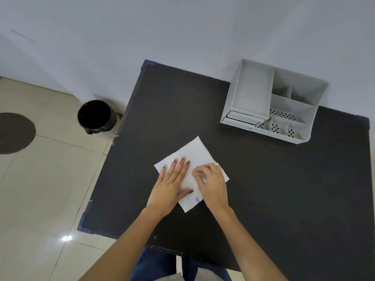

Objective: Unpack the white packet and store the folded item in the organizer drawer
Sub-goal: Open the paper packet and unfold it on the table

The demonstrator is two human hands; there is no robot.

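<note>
A white folded sheet (pixel 197 154) with small blue lettering near its front corner lies flat on the black table (pixel 284 189). My left hand (pixel 172 179) rests flat on its left half, fingers spread and pressing down. My right hand (pixel 211 181) pinches the sheet's right part with curled fingers. A second white layer (pixel 225 176) peeks out under the right hand. The grey organizer (pixel 274 100) stands at the table's far right, its drawer (pixel 239 119) at the lower left front looking slightly pulled out.
A black-lined waste bin (pixel 95 116) stands on the tiled floor left of the table. The white wall runs behind the table. The table's left corners carry blue tape (pixel 84 223). A dark round patch (pixel 14 132) marks the floor at far left.
</note>
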